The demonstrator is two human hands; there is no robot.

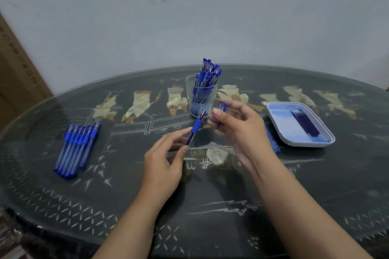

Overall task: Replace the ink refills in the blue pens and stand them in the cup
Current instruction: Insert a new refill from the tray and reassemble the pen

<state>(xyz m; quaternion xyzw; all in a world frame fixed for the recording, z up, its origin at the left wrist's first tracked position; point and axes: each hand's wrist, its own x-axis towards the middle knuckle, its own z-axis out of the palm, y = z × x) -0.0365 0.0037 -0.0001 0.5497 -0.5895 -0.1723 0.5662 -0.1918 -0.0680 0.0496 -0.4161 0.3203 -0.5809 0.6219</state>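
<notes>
Hands meet over the middle of the table, just near of the cup. The left hand pinches a pen by its barrel between thumb and fingertips. The pen tilts up and far, its bare metal tip pointing toward the cup. The right hand, just right of that tip, has its fingers curled round a blue cap, much of it hidden behind them. Cap and tip are close but apart. The cup is clear glass, upright, packed with capped pens leaning right. At the left a row of pens lies side by side on the table, grips toward the far end. At the right sits a pale tray holding a few dark refills laid together. Between tray and right hand some blue sticks lie on the table, partly hidden by the wrist; I cannot tell what they are. A cardboard box stands at the far left against the wall.
</notes>
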